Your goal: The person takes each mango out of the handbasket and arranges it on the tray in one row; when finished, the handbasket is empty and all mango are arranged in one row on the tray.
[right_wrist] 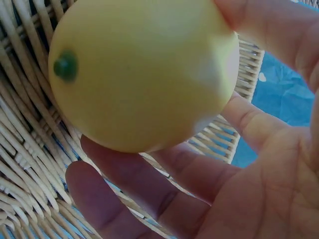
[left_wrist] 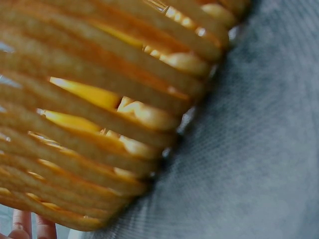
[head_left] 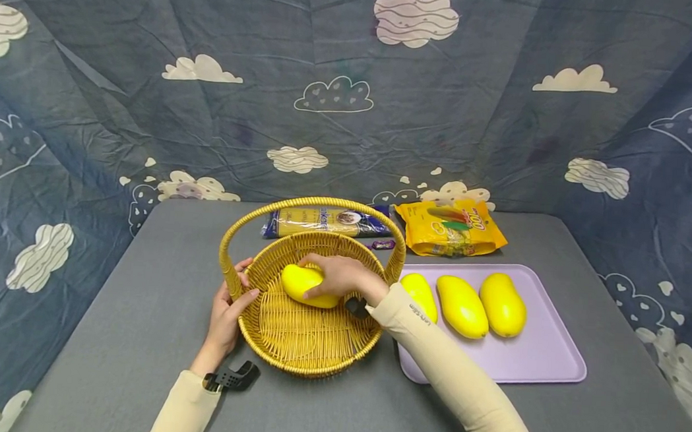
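Observation:
A wicker basket (head_left: pixel 291 335) with a tall arched handle stands in the middle of the table. My left hand (head_left: pixel 224 317) grips its left side near the foot of the handle, thumb over the rim. Inside the basket, my right hand (head_left: pixel 343 276) holds a yellow mango (head_left: pixel 295 282) from above. The right wrist view shows that mango (right_wrist: pixel 144 74) with a green stem end, thumb and fingers around it, close to the woven wall. Wicker slats (left_wrist: pixel 75 164) fill much of the left wrist view, with yellow showing through gaps; two fingertips appear at the lower left.
Right of the basket, a lilac tray (head_left: pixel 542 360) bears three mangoes (head_left: pixel 462 307), the leftmost partly behind the right sleeve. Behind stand a yellow snack bag (head_left: pixel 449 229), a long blue-and-yellow packet (head_left: pixel 322 221) and a small purple wrapped candy (head_left: pixel 383 244). A cloud-patterned cloth hangs at the back.

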`<state>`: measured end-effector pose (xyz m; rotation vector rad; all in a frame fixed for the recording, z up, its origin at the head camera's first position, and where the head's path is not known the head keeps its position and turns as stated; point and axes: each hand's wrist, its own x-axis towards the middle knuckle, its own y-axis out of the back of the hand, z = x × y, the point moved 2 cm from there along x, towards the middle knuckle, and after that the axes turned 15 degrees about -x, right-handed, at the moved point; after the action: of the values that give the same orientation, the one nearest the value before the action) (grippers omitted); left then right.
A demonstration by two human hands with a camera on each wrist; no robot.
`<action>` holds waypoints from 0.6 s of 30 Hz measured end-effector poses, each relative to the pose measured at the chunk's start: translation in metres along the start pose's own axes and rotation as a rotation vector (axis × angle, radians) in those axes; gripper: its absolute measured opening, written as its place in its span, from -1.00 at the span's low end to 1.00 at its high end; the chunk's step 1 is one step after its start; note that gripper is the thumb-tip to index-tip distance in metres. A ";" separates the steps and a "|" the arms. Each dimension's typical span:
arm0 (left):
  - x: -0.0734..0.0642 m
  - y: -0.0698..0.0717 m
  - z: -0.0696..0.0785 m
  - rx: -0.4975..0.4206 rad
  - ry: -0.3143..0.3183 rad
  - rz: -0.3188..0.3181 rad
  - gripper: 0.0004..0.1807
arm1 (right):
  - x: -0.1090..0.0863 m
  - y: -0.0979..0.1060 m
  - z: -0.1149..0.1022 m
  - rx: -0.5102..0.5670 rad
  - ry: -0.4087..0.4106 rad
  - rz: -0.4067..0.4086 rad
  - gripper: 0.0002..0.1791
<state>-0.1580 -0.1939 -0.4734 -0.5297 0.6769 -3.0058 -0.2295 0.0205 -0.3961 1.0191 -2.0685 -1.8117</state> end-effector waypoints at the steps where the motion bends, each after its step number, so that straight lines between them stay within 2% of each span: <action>1: 0.000 0.000 0.000 -0.001 -0.001 -0.001 -0.77 | -0.001 0.000 -0.001 -0.001 0.000 -0.001 -0.31; 9: 0.001 -0.001 -0.001 0.002 -0.002 -0.003 -0.77 | -0.007 -0.003 -0.005 -0.050 0.025 -0.012 -0.30; 18: 0.000 -0.001 0.001 0.003 -0.007 0.002 -0.77 | -0.014 -0.003 -0.004 -0.073 -0.006 -0.003 -0.30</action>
<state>-0.1574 -0.1931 -0.4720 -0.5386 0.6724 -3.0014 -0.2157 0.0257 -0.3937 0.9992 -1.9895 -1.8794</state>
